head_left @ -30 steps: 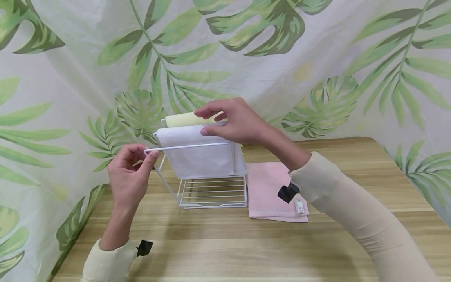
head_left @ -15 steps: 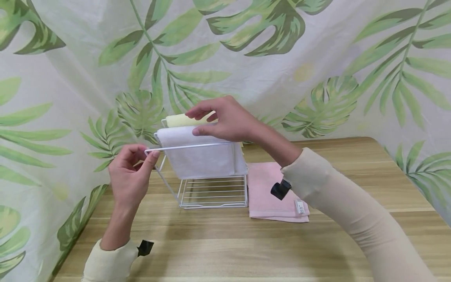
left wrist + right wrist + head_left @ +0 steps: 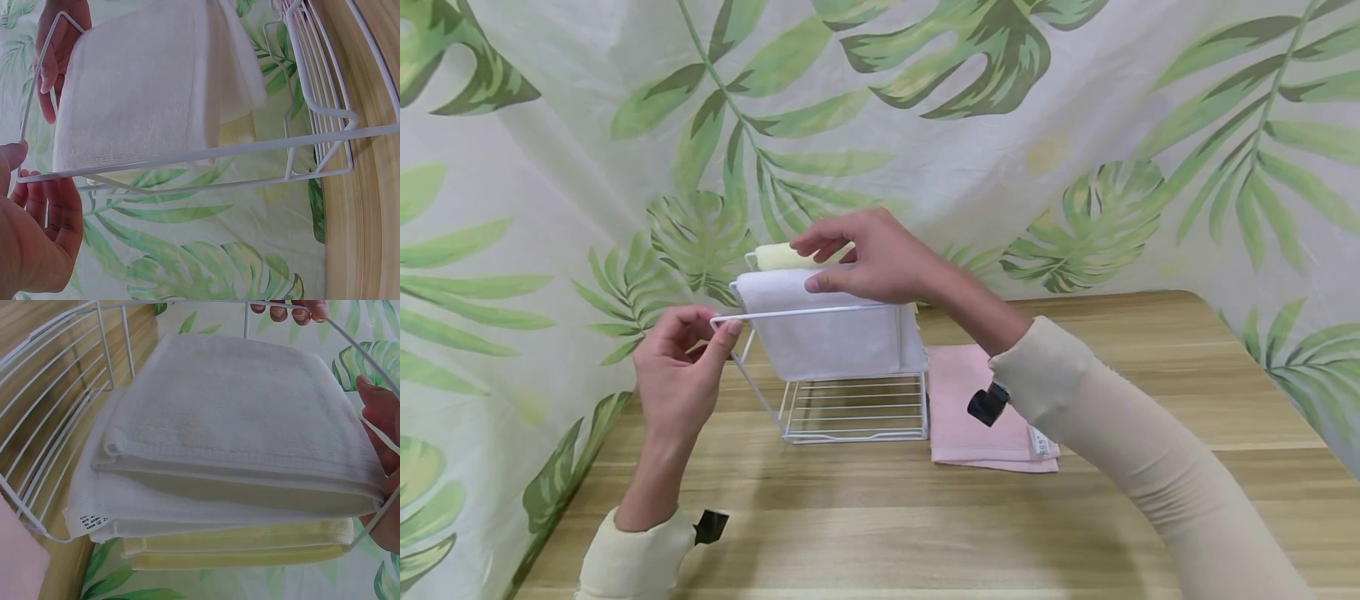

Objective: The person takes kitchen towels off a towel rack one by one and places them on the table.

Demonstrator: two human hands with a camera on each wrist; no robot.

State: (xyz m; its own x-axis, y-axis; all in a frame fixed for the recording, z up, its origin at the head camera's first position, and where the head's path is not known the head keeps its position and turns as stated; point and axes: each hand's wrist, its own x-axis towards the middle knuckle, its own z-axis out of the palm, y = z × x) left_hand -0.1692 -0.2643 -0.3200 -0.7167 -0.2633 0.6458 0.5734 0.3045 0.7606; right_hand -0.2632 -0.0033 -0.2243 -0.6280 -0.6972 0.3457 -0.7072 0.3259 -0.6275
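Note:
A white wire rack (image 3: 854, 437) stands on the table with several bars across its top. Over one bar hangs a folded white towel (image 3: 827, 337), and a yellow towel (image 3: 771, 257) hangs over the bar behind it. My left hand (image 3: 679, 367) pinches the left corner of the front top bar between thumb and fingers, as the left wrist view also shows. Above the white towel's top edge is my right hand (image 3: 880, 258), thumb in front and fingers loosely bent behind. Whether it touches the towel cannot be told. In the right wrist view the white towel (image 3: 237, 406) hangs in several layers.
A folded pink towel (image 3: 970, 408) with a small white tag lies on the wooden table (image 3: 880, 533), just right of the rack. Behind everything hangs a leaf-patterned cloth (image 3: 955, 167).
My right hand has slid a little to the left along the top of the white towel. The left hand keeps its pinch on the rack's bar, almost still.

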